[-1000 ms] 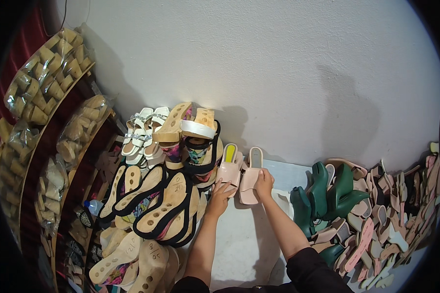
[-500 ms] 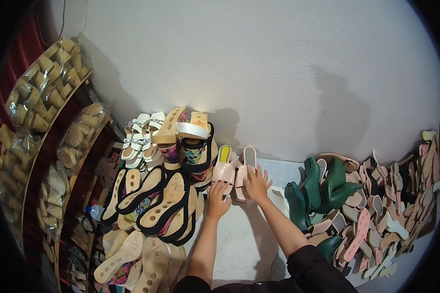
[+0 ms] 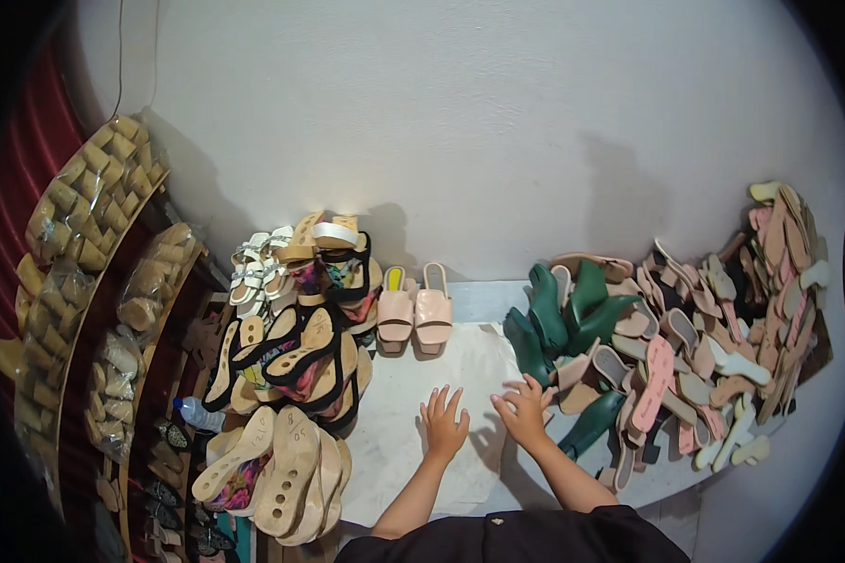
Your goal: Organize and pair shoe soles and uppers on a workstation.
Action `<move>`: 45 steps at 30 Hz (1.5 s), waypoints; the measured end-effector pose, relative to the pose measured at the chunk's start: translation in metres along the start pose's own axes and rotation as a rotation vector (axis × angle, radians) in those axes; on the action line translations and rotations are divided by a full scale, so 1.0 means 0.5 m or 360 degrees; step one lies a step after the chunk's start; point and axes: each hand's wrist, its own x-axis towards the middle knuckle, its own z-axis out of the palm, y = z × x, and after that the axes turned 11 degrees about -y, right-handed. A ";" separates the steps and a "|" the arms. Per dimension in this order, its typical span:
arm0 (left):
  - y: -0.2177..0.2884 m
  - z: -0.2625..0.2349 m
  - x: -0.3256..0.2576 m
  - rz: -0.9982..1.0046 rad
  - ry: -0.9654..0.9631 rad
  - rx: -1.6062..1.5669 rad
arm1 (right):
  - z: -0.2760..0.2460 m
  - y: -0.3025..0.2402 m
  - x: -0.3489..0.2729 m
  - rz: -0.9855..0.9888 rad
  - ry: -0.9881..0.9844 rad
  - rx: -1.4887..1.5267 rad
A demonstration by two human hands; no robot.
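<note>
Two pale pink slide sandals stand side by side against the back of the table, the left sandal [image 3: 396,314] showing a yellow insole patch and the right sandal [image 3: 433,321] a grey one. Both are free of my hands. My left hand [image 3: 445,428] hovers over the white table covering [image 3: 385,460], fingers spread, holding nothing. Close to the right-hand pile is my right hand [image 3: 524,411], its fingers apart and nothing in them. It is nearest to the green shoe lasts [image 3: 587,314] and the pink sandal parts beside them.
Wedge sandals and soles [image 3: 296,366] are stacked on the left, with white strappy sandals [image 3: 258,272] behind. On the right lies a heap of lasts, soles and pink sandals [image 3: 695,361]. Shelves [image 3: 113,310] at far left hold bagged heels [image 3: 99,192] and a plastic bottle [image 3: 195,413].
Both hands have let go of the pink sandals and drawn back toward me, the right one also moving toward the pile. The view has shifted right.
</note>
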 end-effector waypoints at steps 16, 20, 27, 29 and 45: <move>-0.096 -0.067 0.281 0.0318 -0.0047 0.0662 | -0.117 0.058 -0.159 0.0055 0.0214 0.0004; -0.150 -0.059 0.310 0.0121 -0.0077 0.0698 | -0.045 0.012 -0.105 -0.0194 -0.0035 0.0062; -0.255 -0.099 0.310 0.0247 -0.0191 0.0615 | 0.102 -0.066 0.121 0.0057 -0.0457 0.0243; -0.270 -0.110 0.308 0.0385 -0.0126 0.0537 | 0.117 -0.116 0.194 0.0071 -0.0479 0.0255; -0.339 -0.079 0.304 0.0747 0.0243 0.0095 | 0.204 -0.142 0.310 0.0062 -0.0634 0.0221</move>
